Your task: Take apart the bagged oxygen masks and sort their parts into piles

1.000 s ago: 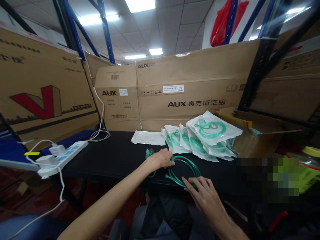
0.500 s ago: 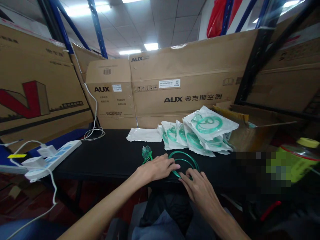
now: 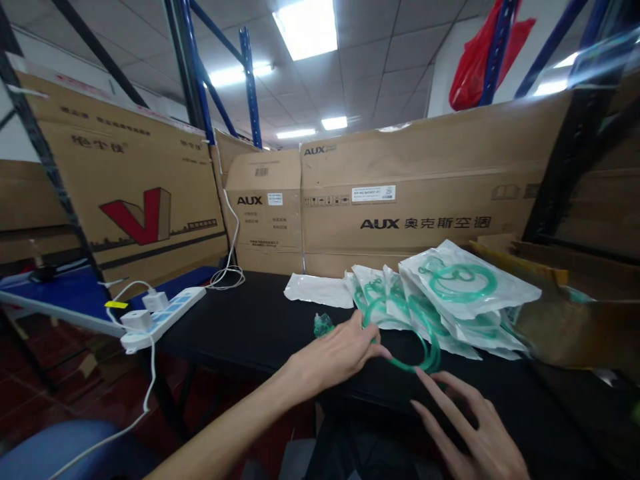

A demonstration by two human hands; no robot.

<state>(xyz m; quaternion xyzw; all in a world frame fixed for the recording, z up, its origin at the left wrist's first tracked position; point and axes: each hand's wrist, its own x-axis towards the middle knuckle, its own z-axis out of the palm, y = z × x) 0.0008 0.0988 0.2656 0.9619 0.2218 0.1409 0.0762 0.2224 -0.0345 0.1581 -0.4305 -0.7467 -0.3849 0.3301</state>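
A coil of green tubing [image 3: 433, 357] is raised slightly at the front of the black table [image 3: 240, 340]. My left hand [image 3: 345, 350] closes around the coil's left side, thumb and fingers pinching it. Just beyond that wrist lies a clear green plastic piece [image 3: 323, 324], partly hidden by the hand. My right hand [image 3: 470, 427] is at the lower right, fingers apart, with one fingertip at or close to the coil's lower edge. Behind the coil is a pile of white and clear bags [image 3: 517, 297] with similar green tubing inside.
A flat white packet [image 3: 320, 291] lies left of the bags. On the left stands a white power strip [image 3: 167, 318] with plugs and a hanging cable. Cardboard panels [image 3: 425, 180] wall off the back. An opened cardboard box [image 3: 560, 327] sits at the right edge.
The view has turned left and tilted up. My left hand has lifted its side of the coil. My right hand has drawn back toward me and its fingers have spread.
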